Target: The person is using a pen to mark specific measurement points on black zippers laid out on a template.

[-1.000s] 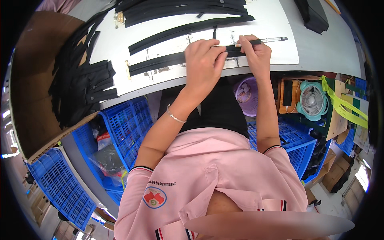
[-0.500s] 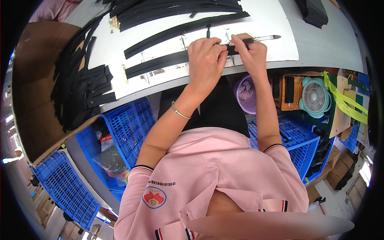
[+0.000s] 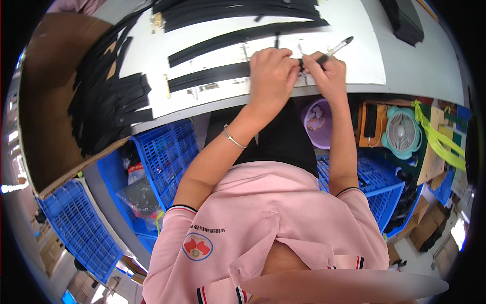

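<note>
Here, black strip (image 3: pixel 210 77) under left hand (image 3: pixel 271 76)

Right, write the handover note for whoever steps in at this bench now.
Left hand: pressed down on the near black strip at its right end, on the white board.
Right hand: holds a pen, tip up and to the right, beside the left hand.
Second strip lies further back; a pile of strips sits on the left, more at the top.
Done: cannot tell if the near strip is marked.
Left: judging by the pile, many strips remain to handle.
</note>
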A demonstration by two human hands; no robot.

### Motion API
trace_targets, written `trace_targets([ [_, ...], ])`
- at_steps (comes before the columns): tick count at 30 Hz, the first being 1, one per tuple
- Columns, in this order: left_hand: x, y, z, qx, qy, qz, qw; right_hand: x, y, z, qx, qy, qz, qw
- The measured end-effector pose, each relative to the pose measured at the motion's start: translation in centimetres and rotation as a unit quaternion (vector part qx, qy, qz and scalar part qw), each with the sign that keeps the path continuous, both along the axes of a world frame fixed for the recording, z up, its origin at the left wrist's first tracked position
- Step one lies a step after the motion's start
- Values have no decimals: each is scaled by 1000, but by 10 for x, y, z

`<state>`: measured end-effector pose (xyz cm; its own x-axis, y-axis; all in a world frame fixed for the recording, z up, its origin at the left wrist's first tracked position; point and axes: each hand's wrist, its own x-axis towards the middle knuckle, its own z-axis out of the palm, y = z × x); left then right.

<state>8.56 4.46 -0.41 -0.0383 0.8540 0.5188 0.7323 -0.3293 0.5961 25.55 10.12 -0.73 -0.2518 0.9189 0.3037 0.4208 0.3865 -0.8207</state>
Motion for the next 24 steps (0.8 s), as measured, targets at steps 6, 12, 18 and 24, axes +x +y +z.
trace_targets([
  [6, -5, 4, 5, -77, 56, -7, 995, 7, -9, 6, -81, 154, -59, 983],
  [12, -37, 77, -13, -63, 82, -31, 994, -1, -6, 3, -61, 193, -89, 975],
  [18, -71, 46, 0, -52, 35, -48, 997, -3, -4, 2, -79, 173, -106, 976],
  [24, -189, -36, 4, -104, 217, 142, 960, -3, -6, 7, -90, 157, -123, 976],
])
